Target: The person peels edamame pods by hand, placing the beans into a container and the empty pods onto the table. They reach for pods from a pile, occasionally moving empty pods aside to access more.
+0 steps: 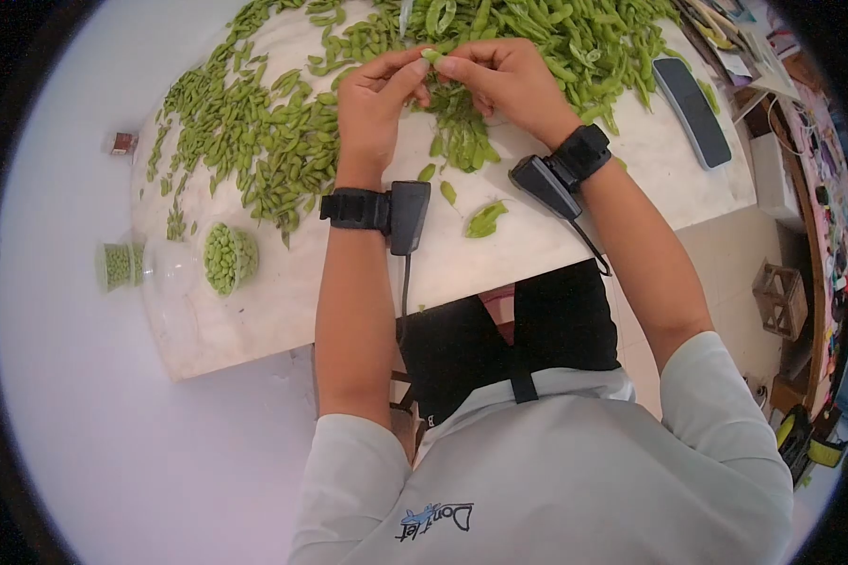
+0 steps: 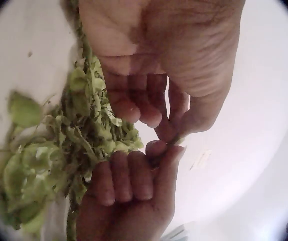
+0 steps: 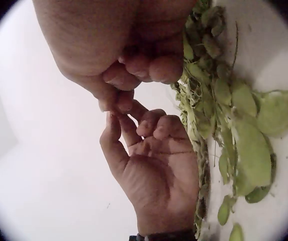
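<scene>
A small green edamame pod (image 1: 432,56) is pinched at its ends between both hands, over the far part of the table. The left hand (image 1: 372,108) pinches it with thumb and forefinger; the right hand (image 1: 518,89) does likewise from the other side. In both wrist views the fingertips meet and mostly hide the pod, with the other fingers curled. Under the hands lies a pile of flattened, empty-looking pod shells (image 1: 466,141), seen closer in the right wrist view as split shells (image 3: 251,150).
Many plump pods (image 1: 283,141) spread over the table's left side, and a larger heap (image 1: 584,47) lies at the far right. A clear cup of shelled beans (image 1: 226,259) stands near the left edge. A phone (image 1: 692,113) lies at right. One loose shell (image 1: 485,219) sits nearer the front edge.
</scene>
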A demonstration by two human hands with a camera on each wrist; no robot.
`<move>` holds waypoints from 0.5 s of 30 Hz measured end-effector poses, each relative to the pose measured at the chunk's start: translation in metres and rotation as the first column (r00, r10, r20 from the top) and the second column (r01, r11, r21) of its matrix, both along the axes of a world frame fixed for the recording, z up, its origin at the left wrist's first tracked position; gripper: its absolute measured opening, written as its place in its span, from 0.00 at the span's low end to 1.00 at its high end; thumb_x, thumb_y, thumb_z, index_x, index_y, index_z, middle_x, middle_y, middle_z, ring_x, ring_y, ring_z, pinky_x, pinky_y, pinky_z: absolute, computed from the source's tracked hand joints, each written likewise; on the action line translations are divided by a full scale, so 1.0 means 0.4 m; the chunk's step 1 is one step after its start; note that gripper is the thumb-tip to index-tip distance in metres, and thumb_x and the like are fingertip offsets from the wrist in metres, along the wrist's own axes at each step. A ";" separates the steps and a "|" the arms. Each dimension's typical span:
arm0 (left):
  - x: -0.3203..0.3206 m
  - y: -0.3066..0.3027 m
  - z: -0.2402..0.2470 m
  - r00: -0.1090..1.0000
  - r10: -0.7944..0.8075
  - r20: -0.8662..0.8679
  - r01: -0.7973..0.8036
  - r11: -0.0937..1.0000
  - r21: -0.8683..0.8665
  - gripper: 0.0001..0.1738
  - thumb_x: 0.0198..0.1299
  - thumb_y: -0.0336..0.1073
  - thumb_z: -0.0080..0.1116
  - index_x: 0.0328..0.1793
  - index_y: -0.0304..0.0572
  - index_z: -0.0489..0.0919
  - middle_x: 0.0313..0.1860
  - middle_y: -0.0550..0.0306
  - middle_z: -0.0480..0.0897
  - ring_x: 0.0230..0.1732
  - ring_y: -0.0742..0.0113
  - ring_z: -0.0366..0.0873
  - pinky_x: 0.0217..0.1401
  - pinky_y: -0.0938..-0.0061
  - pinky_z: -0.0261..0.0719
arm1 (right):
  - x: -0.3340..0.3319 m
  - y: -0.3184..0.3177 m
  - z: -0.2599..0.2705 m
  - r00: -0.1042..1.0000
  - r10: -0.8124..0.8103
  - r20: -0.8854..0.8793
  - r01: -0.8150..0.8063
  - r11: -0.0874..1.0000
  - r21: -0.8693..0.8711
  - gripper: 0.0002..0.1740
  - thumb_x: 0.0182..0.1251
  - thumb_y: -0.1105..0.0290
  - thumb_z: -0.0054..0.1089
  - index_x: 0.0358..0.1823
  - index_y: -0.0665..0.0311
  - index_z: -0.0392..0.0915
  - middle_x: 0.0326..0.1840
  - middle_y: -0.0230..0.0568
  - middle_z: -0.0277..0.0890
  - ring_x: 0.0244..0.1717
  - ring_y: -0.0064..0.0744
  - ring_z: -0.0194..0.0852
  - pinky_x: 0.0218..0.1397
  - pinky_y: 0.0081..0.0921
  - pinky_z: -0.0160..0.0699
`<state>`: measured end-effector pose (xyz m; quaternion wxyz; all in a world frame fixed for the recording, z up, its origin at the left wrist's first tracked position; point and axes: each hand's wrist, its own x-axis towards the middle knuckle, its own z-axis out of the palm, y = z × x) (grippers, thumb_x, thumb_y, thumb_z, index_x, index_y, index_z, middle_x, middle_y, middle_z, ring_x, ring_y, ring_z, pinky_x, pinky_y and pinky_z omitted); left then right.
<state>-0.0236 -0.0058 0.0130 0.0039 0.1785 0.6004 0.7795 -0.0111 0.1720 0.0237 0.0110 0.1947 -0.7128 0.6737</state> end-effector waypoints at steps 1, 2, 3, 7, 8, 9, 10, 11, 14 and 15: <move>-0.001 -0.001 -0.001 1.000 -0.003 -0.001 0.003 1.000 0.005 0.12 0.60 0.26 0.57 0.49 0.28 0.79 0.30 0.56 0.80 0.29 0.71 0.75 0.33 0.77 0.76 | 0.000 0.000 0.001 1.000 -0.003 -0.008 0.004 1.000 0.015 0.15 0.64 0.59 0.61 0.34 0.66 0.83 0.13 0.25 0.67 0.12 0.12 0.59 0.15 0.16 0.57; -0.001 -0.001 -0.002 1.000 -0.006 -0.003 0.006 1.000 0.010 0.12 0.60 0.26 0.57 0.49 0.28 0.79 0.30 0.55 0.80 0.29 0.71 0.75 0.34 0.76 0.76 | 0.001 0.000 0.004 1.000 -0.007 -0.016 0.007 1.000 0.029 0.15 0.64 0.59 0.61 0.35 0.66 0.83 0.13 0.26 0.67 0.12 0.12 0.59 0.15 0.17 0.58; -0.001 -0.001 -0.004 1.000 0.003 -0.004 -0.003 1.000 0.012 0.12 0.60 0.25 0.56 0.48 0.28 0.79 0.31 0.55 0.80 0.30 0.71 0.76 0.34 0.76 0.77 | 0.002 0.000 0.004 1.000 -0.010 -0.023 0.011 0.999 0.043 0.15 0.64 0.59 0.61 0.35 0.66 0.83 0.13 0.26 0.68 0.12 0.12 0.59 0.15 0.17 0.58; -0.003 0.002 -0.010 1.000 0.010 -0.020 -0.010 1.000 0.023 0.11 0.60 0.25 0.55 0.48 0.28 0.79 0.34 0.54 0.81 0.31 0.70 0.77 0.35 0.74 0.78 | 0.001 0.002 0.001 1.000 -0.014 -0.009 0.014 0.998 0.065 0.15 0.64 0.59 0.61 0.36 0.65 0.84 0.14 0.26 0.69 0.13 0.13 0.61 0.16 0.17 0.59; -0.004 0.002 -0.011 1.000 0.005 -0.026 -0.004 1.000 0.025 0.11 0.60 0.25 0.55 0.48 0.28 0.79 0.35 0.53 0.81 0.31 0.69 0.77 0.35 0.74 0.79 | 0.002 0.001 0.003 1.000 -0.016 -0.014 0.017 0.997 0.077 0.15 0.64 0.58 0.61 0.36 0.65 0.84 0.14 0.27 0.69 0.13 0.13 0.61 0.16 0.17 0.60; -0.003 0.002 -0.011 1.000 0.009 -0.020 -0.009 1.000 0.020 0.11 0.60 0.25 0.55 0.48 0.28 0.78 0.35 0.53 0.81 0.31 0.69 0.77 0.35 0.73 0.79 | 0.003 0.000 0.004 1.000 -0.018 -0.018 0.020 0.996 0.089 0.16 0.64 0.58 0.61 0.36 0.65 0.84 0.14 0.27 0.69 0.13 0.13 0.61 0.16 0.17 0.60; -0.002 0.004 -0.011 1.000 0.014 -0.014 -0.014 1.000 0.016 0.11 0.61 0.25 0.55 0.48 0.28 0.78 0.36 0.53 0.81 0.31 0.69 0.77 0.35 0.73 0.79 | 0.003 0.000 0.004 1.000 -0.015 -0.012 0.016 0.996 0.086 0.16 0.64 0.58 0.61 0.36 0.65 0.84 0.14 0.27 0.70 0.13 0.13 0.61 0.16 0.16 0.60; -0.001 0.005 -0.012 1.000 0.020 -0.007 -0.019 1.000 0.011 0.11 0.61 0.25 0.55 0.48 0.29 0.78 0.37 0.53 0.81 0.31 0.68 0.77 0.36 0.73 0.79 | 0.004 0.000 0.004 1.000 -0.011 -0.006 0.011 0.996 0.084 0.16 0.64 0.57 0.60 0.36 0.65 0.84 0.15 0.27 0.70 0.13 0.13 0.61 0.17 0.16 0.61; 0.002 0.013 -0.006 0.999 0.022 0.047 -0.024 0.999 0.045 0.10 0.61 0.26 0.54 0.48 0.29 0.77 0.36 0.53 0.81 0.31 0.68 0.78 0.36 0.72 0.80 | 0.003 -0.002 0.004 1.000 -0.012 0.017 0.011 0.998 0.063 0.17 0.66 0.56 0.58 0.36 0.64 0.83 0.16 0.26 0.71 0.13 0.13 0.62 0.17 0.16 0.61; 0.000 0.014 -0.008 0.999 -0.007 0.050 0.004 0.998 0.057 0.10 0.61 0.26 0.54 0.48 0.30 0.77 0.35 0.53 0.81 0.31 0.68 0.78 0.36 0.71 0.81 | 0.003 -0.002 0.004 1.000 -0.015 0.026 0.014 0.998 0.054 0.17 0.66 0.56 0.58 0.36 0.64 0.83 0.16 0.26 0.72 0.13 0.12 0.62 0.17 0.16 0.61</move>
